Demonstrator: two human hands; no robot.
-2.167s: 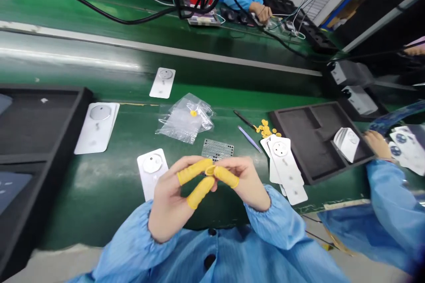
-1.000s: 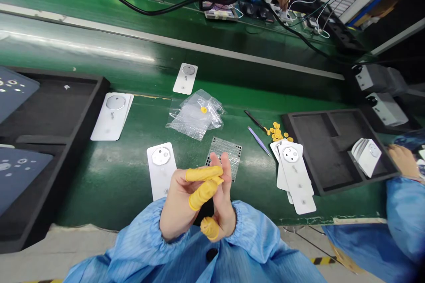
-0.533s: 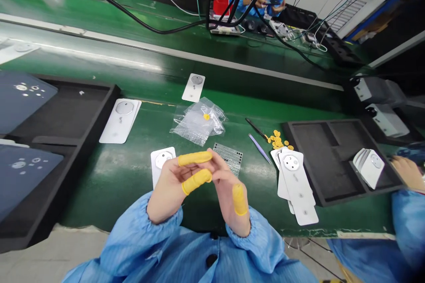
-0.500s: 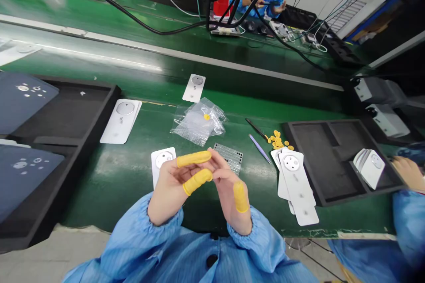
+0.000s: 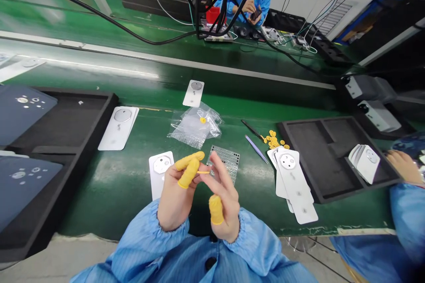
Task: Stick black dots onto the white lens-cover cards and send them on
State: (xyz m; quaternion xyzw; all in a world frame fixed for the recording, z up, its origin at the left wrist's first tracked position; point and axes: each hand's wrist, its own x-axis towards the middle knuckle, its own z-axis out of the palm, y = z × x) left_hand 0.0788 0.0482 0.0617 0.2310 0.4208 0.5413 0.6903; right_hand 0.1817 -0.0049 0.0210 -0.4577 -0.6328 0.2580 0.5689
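Note:
Yellow finger cots cover the thumb and index finger of my left hand (image 5: 175, 199). Pinched between those two fingertips is a thin rolled yellow finger cot (image 5: 204, 172), seen edge-on. Its far end meets a fingertip of my right hand (image 5: 226, 199), whose fingers are stretched out and apart. One cot (image 5: 216, 210) sits on the right thumb, which stands away from the fingers. Just behind my hands lie a clear sheet with black dots (image 5: 232, 159) and a white panel with a round cutout (image 5: 161, 164), partly hidden by my left hand.
Loose yellow finger cots (image 5: 274, 139), purple tweezers (image 5: 256, 149) and a black-handled tool (image 5: 251, 128) lie to the right, near stacked white panels (image 5: 299, 190). Clear plastic bags (image 5: 191, 128) lie ahead. Black trays (image 5: 308, 141) flank the space. A co-worker's hand (image 5: 403, 166) is far right.
My left fingertips have closed on the rolled cot, which now shows between my hands. My right hand has turned, bringing its thumb inward. The view has shifted slightly.

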